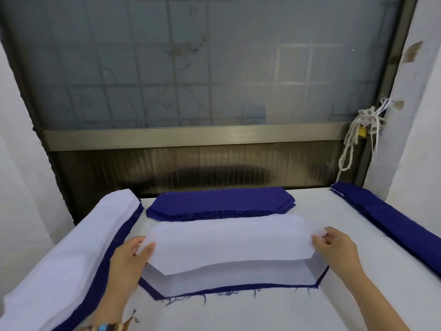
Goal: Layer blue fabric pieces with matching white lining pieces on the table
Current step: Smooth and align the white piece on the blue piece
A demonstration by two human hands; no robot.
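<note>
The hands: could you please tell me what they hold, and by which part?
Both hold the white lining piece by its ends: left hand pinches the left end, right hand the right end.

No text, label, brand or number can be read anywhere. Small yellow tag (pixel 362 133) hanging in the cord bundle (pixel 366 115) at the far right: too small and blurred to tell if it carries print.
</note>
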